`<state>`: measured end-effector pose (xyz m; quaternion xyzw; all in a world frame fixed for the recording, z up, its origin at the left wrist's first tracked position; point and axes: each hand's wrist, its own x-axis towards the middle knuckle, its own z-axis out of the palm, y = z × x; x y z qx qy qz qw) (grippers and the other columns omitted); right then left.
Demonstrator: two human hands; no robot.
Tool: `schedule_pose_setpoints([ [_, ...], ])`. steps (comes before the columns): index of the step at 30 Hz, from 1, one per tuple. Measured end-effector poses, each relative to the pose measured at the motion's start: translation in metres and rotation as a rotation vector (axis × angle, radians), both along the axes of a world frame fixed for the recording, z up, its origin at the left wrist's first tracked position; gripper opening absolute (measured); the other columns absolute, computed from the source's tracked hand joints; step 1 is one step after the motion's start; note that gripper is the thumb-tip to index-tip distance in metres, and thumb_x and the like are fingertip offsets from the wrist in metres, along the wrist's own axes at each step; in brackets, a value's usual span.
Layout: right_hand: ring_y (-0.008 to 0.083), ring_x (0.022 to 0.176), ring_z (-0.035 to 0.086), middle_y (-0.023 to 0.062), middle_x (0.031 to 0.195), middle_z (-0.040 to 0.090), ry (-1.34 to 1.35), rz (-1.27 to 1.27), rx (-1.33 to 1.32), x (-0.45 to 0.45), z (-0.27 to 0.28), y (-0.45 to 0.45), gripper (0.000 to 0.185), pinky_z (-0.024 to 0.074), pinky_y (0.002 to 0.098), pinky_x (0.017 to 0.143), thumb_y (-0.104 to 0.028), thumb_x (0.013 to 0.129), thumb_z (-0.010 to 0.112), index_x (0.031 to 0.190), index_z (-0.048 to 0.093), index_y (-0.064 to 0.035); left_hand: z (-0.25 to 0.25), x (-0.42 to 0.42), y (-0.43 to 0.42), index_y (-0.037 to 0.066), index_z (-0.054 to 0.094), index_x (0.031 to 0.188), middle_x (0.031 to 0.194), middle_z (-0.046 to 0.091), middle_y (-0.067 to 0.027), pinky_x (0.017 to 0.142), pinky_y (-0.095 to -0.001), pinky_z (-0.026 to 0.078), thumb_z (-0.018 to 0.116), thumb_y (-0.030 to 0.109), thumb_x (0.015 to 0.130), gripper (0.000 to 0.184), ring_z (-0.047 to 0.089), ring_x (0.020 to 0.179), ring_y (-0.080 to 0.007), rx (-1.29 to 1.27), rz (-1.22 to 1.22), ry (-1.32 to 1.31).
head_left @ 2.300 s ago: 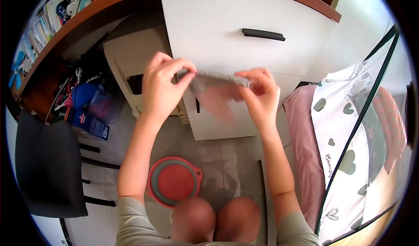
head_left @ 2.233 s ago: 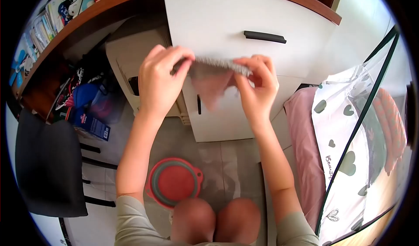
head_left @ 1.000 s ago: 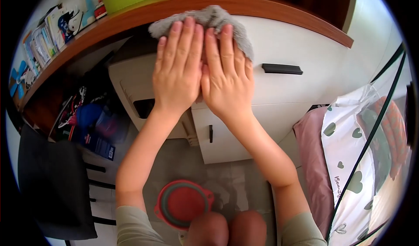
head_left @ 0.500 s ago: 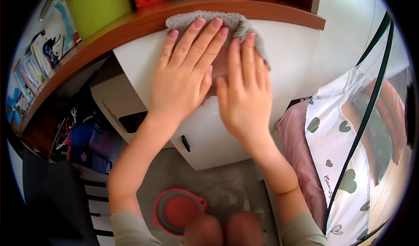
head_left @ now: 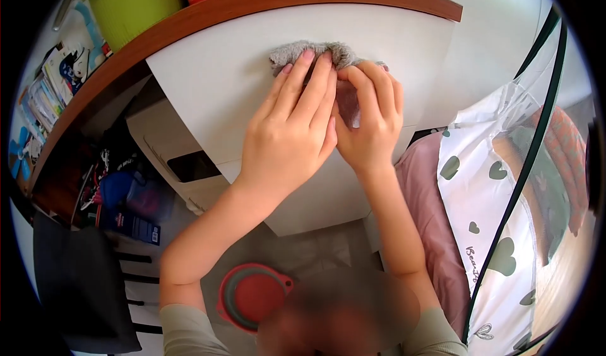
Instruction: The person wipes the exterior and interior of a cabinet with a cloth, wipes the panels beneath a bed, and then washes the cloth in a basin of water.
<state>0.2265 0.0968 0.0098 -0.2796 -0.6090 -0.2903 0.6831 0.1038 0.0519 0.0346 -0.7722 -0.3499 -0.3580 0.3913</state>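
Note:
A fluffy grey cloth [head_left: 291, 54] lies bunched against the white cabinet front [head_left: 221, 84]. My left hand [head_left: 287, 128] rests on it with the fingers stretched out and pressing it to the panel. Close beside it, my right hand [head_left: 374, 119] has its fingers bent over the cloth's right part, gripping it. A smoother pinkish-grey part of the cloth shows under the right palm. The left fingers cover much of its middle.
A brown wooden top [head_left: 265, 1] overhangs the cabinet, bearing a green bin [head_left: 132, 8]. Below, a red and grey basin [head_left: 255, 296] stands on the floor. A black chair [head_left: 82, 286] is at left, a heart-patterned bed cover [head_left: 486, 211] and a dark pole [head_left: 524, 173] at right.
Both hands and the cloth have moved down from the wooden edge and rightward on the panel. The hands have come together, the right fingers have bent, and the cloth is more bunched.

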Motion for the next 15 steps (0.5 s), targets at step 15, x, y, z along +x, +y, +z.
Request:
schedule_pose_setpoints([
  [15, 0.0383, 0.126, 0.024, 0.0201, 0.133, 0.035, 0.243, 0.119, -0.057, 0.061, 0.022, 0.034, 0.036, 0.0169, 0.044, 0.104, -0.024, 0.092, 0.034, 0.117, 0.047, -0.0014, 0.009, 0.088, 0.036, 0.0, 0.032, 0.134, 0.144, 0.026, -0.0092, 0.11, -0.0347, 0.015, 0.043, 0.023, 0.084, 0.056, 0.02, 0.134, -0.0235, 0.185, 0.414, 0.345],
])
